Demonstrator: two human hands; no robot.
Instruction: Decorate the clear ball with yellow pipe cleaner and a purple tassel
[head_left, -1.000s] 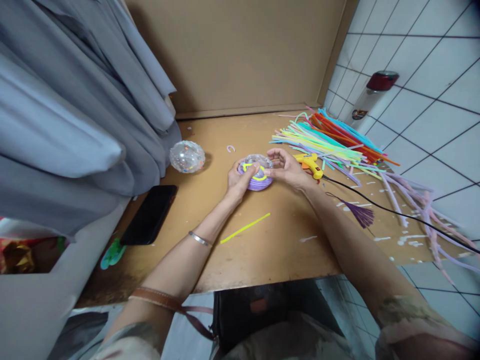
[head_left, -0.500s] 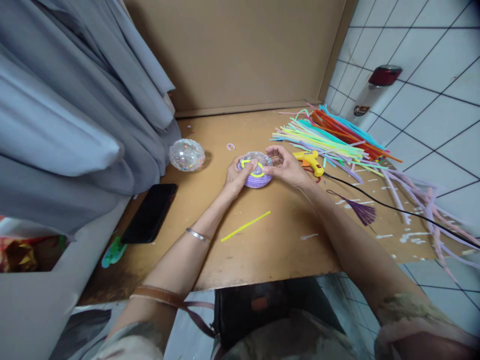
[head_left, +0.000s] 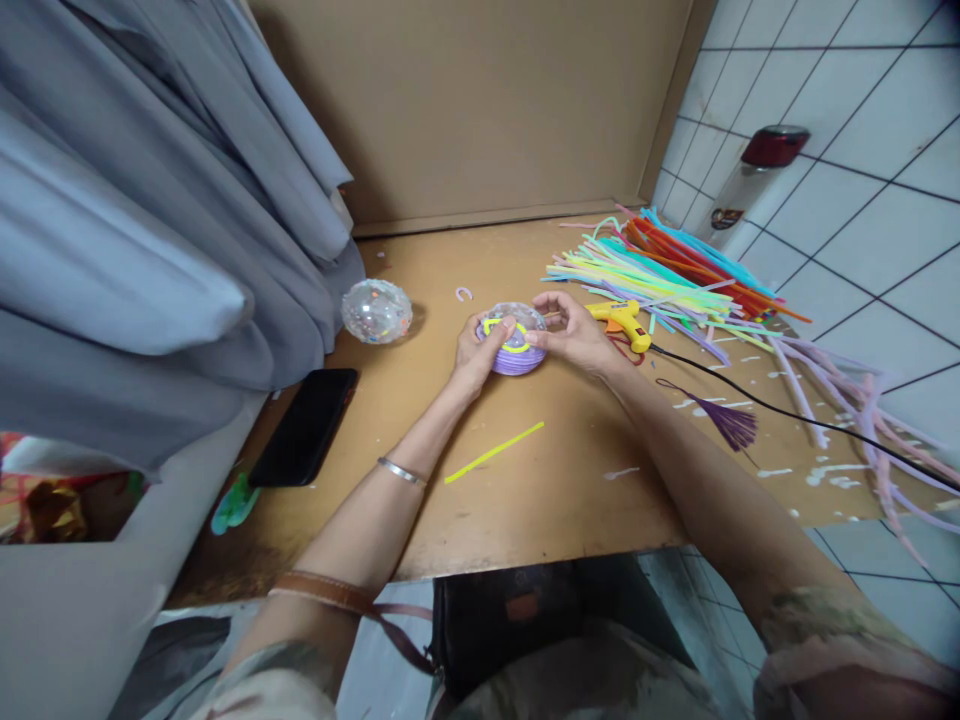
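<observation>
Above the middle of the table is a clear ball (head_left: 517, 366), its lower part wrapped in purple fuzzy pipe cleaner. A bent yellow pipe cleaner (head_left: 517, 348) lies in a curve on its near face. My left hand (head_left: 480, 352) is closed around the ball's left side, thumb pressing on the yellow curve. At the right side, my right hand (head_left: 570, 335) has its thumb against the ball by the yellow curve's end, its other fingers bent behind the rim; their tips are partly hidden. A straight yellow pipe cleaner (head_left: 495, 453) lies on the table nearer to me.
Left are a second clear ball (head_left: 377, 311), a black phone (head_left: 304, 428) and a grey curtain (head_left: 165, 200). A yellow glue gun (head_left: 630, 325) with a black cord lies right, before many coloured pipe cleaners (head_left: 675, 270). Nearby are a purple tassel (head_left: 727, 423) and a clear bottle (head_left: 750, 185).
The view has shifted slightly, so everything sits a few pixels further right. Both hands keep nearly the same hold on the ball, with the right fingers slightly more bent.
</observation>
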